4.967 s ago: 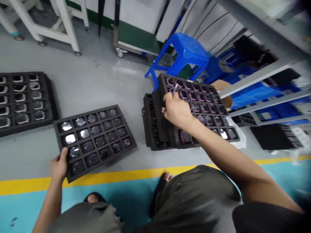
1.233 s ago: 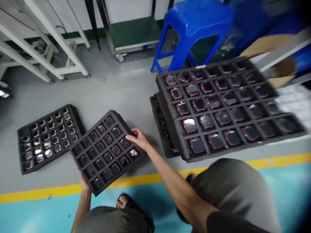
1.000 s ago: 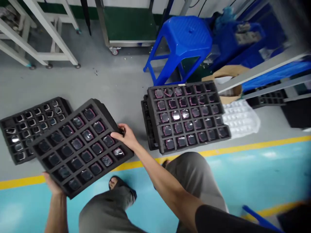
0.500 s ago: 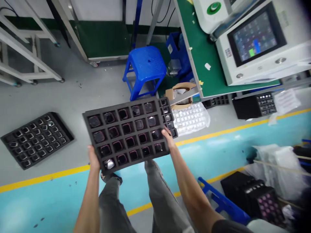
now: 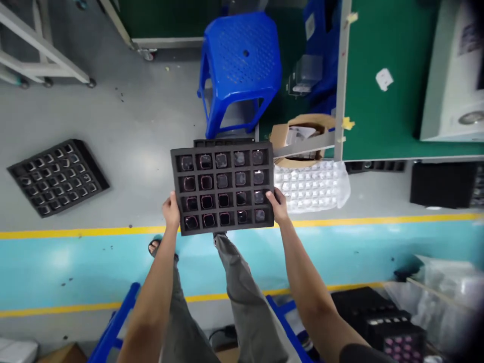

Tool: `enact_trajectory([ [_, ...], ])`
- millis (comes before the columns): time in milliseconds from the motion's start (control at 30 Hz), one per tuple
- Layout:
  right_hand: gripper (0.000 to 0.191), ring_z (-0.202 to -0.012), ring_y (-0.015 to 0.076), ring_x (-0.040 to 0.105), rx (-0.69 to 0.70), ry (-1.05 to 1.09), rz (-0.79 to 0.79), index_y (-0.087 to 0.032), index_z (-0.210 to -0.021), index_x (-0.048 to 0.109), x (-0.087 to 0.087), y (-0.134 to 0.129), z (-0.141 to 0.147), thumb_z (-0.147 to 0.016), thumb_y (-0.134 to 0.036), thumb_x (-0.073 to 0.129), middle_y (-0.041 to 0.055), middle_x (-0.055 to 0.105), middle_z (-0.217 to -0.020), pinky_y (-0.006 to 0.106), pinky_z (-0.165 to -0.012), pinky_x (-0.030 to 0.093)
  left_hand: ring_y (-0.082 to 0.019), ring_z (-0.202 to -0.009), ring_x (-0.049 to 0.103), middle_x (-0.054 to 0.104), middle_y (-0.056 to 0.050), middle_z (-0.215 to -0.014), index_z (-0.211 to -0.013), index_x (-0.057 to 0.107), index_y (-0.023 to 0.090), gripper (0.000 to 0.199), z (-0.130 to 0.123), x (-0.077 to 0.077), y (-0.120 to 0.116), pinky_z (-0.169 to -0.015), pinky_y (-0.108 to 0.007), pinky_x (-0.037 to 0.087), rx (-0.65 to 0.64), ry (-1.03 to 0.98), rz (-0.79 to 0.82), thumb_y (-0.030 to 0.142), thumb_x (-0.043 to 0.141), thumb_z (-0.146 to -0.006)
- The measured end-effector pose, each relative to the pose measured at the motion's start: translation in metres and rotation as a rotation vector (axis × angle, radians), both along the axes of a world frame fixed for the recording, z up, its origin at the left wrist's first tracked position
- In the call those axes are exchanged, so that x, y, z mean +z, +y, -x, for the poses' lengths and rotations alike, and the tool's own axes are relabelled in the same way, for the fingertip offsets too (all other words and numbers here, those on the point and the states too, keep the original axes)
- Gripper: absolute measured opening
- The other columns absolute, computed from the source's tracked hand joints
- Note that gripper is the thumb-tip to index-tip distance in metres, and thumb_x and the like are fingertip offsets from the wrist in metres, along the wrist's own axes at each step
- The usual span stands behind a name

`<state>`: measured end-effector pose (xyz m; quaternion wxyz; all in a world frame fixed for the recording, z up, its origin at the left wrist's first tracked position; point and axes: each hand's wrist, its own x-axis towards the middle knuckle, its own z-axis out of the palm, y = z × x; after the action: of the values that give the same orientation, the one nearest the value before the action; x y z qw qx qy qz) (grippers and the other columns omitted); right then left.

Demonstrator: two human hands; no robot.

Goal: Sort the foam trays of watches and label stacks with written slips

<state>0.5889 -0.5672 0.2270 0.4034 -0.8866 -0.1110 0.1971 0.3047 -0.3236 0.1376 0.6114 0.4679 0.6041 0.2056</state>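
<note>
A black foam tray (image 5: 231, 188) with rows of square compartments is held out over the floor, each compartment bearing a dark, square, watch-like piece. My left hand (image 5: 172, 209) grips its left edge, thumb on top. At the right edge my right hand (image 5: 279, 204) is closed on it in the same way. Behind its far edge a second dark tray (image 5: 223, 142) shows in part, mostly hidden below the held one. Another filled black tray (image 5: 58, 176) lies tilted on the grey floor at the left.
A blue stool (image 5: 244, 55) stands just beyond the tray. To its right are an open cardboard box (image 5: 282, 138), a clear plastic tray (image 5: 312, 187) and a green-topped table (image 5: 389, 116). Blue frames (image 5: 117, 322) and stacked black trays (image 5: 401, 322) lie near my legs.
The held tray has levelled out and sits farther right and higher relative to my legs, with both hands still on it. My view has shifted, and the stool and table look larger.
</note>
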Motion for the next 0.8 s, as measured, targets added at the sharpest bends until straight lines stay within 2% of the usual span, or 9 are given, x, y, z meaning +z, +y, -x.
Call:
enact_trajectory([
  [67, 0.086, -0.1, 0.0223, 0.064, 0.043, -0.008, 0.04, -0.011, -0.123, 0.061, 0.009, -0.005, 0.005, -0.071, -0.08, 0.062, 0.0163, 0.069, -0.112, 0.038, -0.094, 0.054, -0.021, -0.081, 0.057, 0.062, -0.008, -0.07, -0.069, 0.062, 0.014, 0.071, 0.004, 0.004, 0.001, -0.078, -0.031, 0.044, -0.028, 0.035, -0.028, 0.081, 0.047, -0.086],
  [200, 0.093, -0.118, 0.0283, 0.062, 0.04, -0.121, 0.204, -0.01, -0.128, 0.057, 0.035, -0.021, 0.022, -0.073, -0.085, 0.05, 0.0221, 0.064, -0.125, 0.045, -0.108, 0.048, -0.024, -0.101, 0.063, 0.072, -0.013, -0.094, -0.086, 0.071, 0.011, 0.062, 0.026, 0.023, -0.01, -0.096, -0.032, 0.044, 0.064, 0.047, 0.03, 0.067, 0.045, -0.095],
  [267, 0.093, -0.126, 0.0321, 0.059, 0.034, -0.177, 0.324, -0.011, -0.132, 0.056, 0.048, -0.028, 0.034, -0.075, -0.084, 0.048, 0.0233, 0.061, -0.132, 0.048, -0.114, 0.044, -0.025, -0.105, 0.064, 0.073, -0.016, -0.101, -0.091, 0.072, 0.011, 0.062, 0.045, 0.034, -0.027, -0.098, -0.033, 0.045, 0.116, 0.06, 0.086, 0.065, 0.043, -0.096],
  [333, 0.092, -0.133, 0.0356, 0.055, 0.076, -0.232, 0.419, -0.011, -0.136, 0.055, 0.058, -0.032, 0.048, -0.077, -0.082, 0.048, 0.0238, 0.058, -0.138, 0.05, -0.118, 0.04, -0.027, -0.104, 0.064, 0.074, -0.016, -0.099, -0.087, 0.071, 0.011, 0.062, 0.069, 0.042, -0.054, -0.097, -0.034, 0.046, 0.154, 0.076, 0.155, 0.067, 0.044, -0.093],
  [467, 0.091, -0.134, 0.0393, 0.05, 0.25, -0.409, 0.472, -0.004, -0.134, 0.055, 0.067, -0.03, 0.078, -0.082, -0.078, 0.046, 0.0263, 0.058, -0.134, 0.056, -0.119, 0.037, -0.028, -0.101, 0.066, 0.074, -0.014, -0.095, -0.082, 0.07, 0.014, 0.059, 0.123, 0.047, -0.135, -0.097, -0.036, 0.048, 0.226, 0.124, 0.344, 0.067, 0.043, -0.09],
  [600, 0.084, -0.135, 0.0382, 0.048, 0.476, -0.536, 0.447, -0.003, -0.135, 0.054, 0.066, -0.024, 0.103, -0.085, -0.071, 0.047, 0.027, 0.055, -0.137, 0.055, -0.119, 0.037, -0.031, -0.097, 0.067, 0.074, -0.012, -0.091, -0.08, 0.069, 0.017, 0.049, 0.183, 0.053, -0.239, -0.094, -0.038, 0.049, 0.309, 0.213, 0.589, 0.06, 0.046, -0.088],
  [800, 0.085, -0.141, 0.0394, 0.042, 0.865, -0.616, 0.502, -0.001, -0.134, 0.054, 0.06, -0.017, 0.132, -0.084, -0.068, 0.051, 0.0297, 0.05, -0.143, 0.057, -0.121, 0.034, -0.034, -0.103, 0.069, 0.073, -0.013, -0.09, -0.091, 0.07, 0.018, 0.051, 0.265, 0.084, -0.4, -0.088, -0.041, 0.052, 0.456, 0.38, 0.968, 0.057, 0.038, -0.09],
])
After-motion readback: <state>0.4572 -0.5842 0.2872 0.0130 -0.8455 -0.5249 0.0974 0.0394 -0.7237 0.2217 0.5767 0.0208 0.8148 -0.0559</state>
